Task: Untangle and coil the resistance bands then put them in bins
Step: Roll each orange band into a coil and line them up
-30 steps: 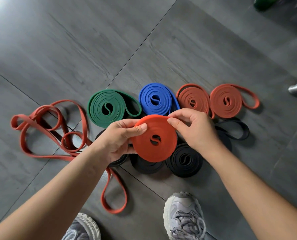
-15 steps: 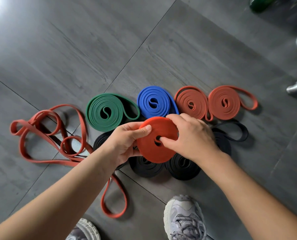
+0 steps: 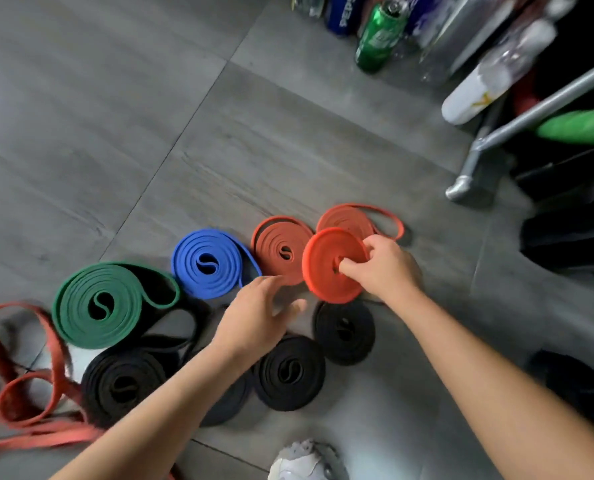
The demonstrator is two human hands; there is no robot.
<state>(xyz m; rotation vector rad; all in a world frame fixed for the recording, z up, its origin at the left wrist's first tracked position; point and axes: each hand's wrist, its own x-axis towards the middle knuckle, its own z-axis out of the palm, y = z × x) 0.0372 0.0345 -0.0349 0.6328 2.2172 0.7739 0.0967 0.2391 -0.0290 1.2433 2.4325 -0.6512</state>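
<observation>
The right hand [image 3: 385,268] pinches the bright orange coil [image 3: 323,271] at its centre hole, fingertips tucked in, the disc tilted up off the grey floor [image 3: 115,116]. The left hand [image 3: 257,317] hovers just beside the coil's lower left edge, fingers loosely spread, holding nothing and clear of it. The coil overlaps the left rust coil [image 3: 278,247] and the right rust coil [image 3: 347,218] lying flat behind it. Further left lie a blue coil [image 3: 208,263] and a green coil [image 3: 105,303], with black coils [image 3: 290,372] nearer the person. A loose red band [image 3: 21,393] sprawls tangled at the far left.
</observation>
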